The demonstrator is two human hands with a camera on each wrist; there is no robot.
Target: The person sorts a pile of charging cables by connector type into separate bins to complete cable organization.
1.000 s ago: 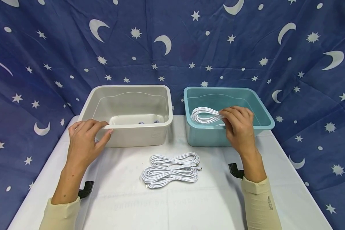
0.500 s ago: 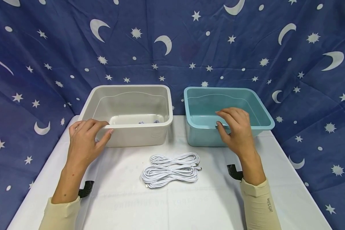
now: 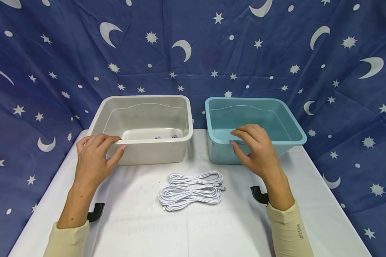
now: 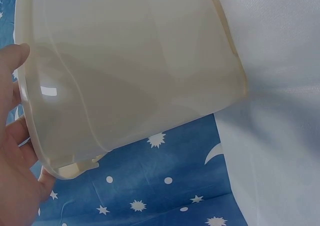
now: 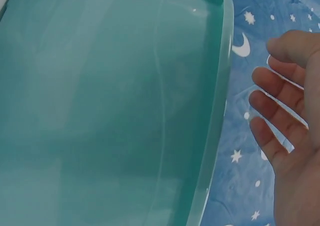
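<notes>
My left hand (image 3: 94, 155) holds the front left rim of a beige plastic bin (image 3: 151, 151), the fingers over the rim and the thumb along its outer front. The left wrist view shows the fingers at the edge of the same bin (image 4: 135, 71). Over the front rim of a teal bin (image 3: 226, 151) hovers my right hand (image 3: 258, 150), thumb and fingers apart and nothing between them. In the right wrist view that hand (image 5: 295, 116) is beside the teal bin's rim (image 5: 220, 106). Two bundled white cables (image 3: 193, 196) lie on the table between my arms.
A white cloth (image 3: 167, 235) covers the table. Small bluish pieces (image 3: 174, 136) show at the bottom of the beige bin. A blue curtain (image 3: 209, 53) with moons and stars hangs behind and at the sides.
My right hand has let go of a white cable bundle, which dropped out of sight into the teal bin, and moved a little left and down. The left hand stays put.
</notes>
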